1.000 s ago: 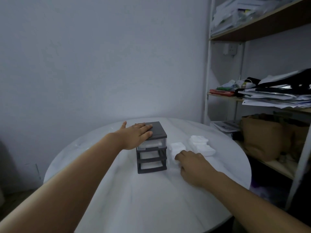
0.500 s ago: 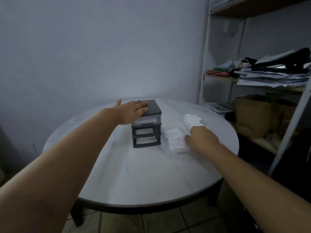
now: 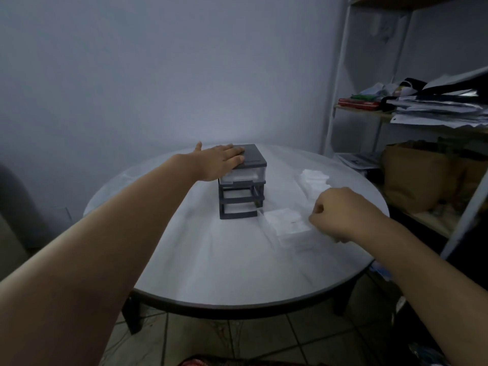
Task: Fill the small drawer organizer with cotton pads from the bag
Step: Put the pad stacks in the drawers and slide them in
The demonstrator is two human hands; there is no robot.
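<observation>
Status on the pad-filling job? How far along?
Done: top drawer seated in organizer, looks filled with white. In hand: left hand rests flat on top; right hand curled beside a clear drawer of pads on the table. Left: two lower slots empty; more pads behind.

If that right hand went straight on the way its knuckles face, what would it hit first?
Probably the clear drawer of white pads lying just left of the right hand; they may already touch. The dark organizer stands farther on.

Drawer organizer (image 3: 241,191) on table (image 3: 211,260), left hand (image 3: 219,161) atop; cotton pads (image 3: 287,223) right of it.
</observation>
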